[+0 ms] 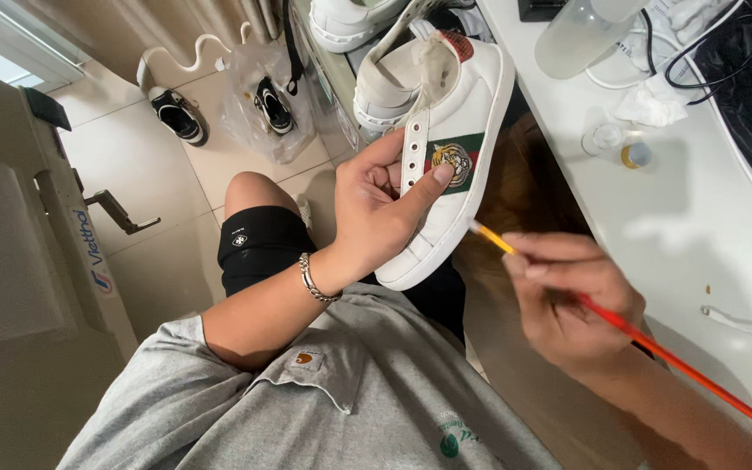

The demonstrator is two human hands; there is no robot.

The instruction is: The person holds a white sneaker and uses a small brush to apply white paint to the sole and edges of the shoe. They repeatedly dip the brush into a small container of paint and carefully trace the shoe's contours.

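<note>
A white leather sneaker (446, 165) is gripped by the left hand (376, 204) above the lap, thumb pressed on its green-and-red side stripe, fingers clamped around the upper. A red-handled paintbrush (654, 348) is pinched between the closed fingers of the right hand (567, 296) — its tip touching the sneaker's sole edge. A white table (681, 226) lies alongside.

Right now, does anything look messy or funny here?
Yes. Two black shoes lie apart on the floor, one half inside a clear plastic bag. Crumpled tissue sits on the white table.
</note>
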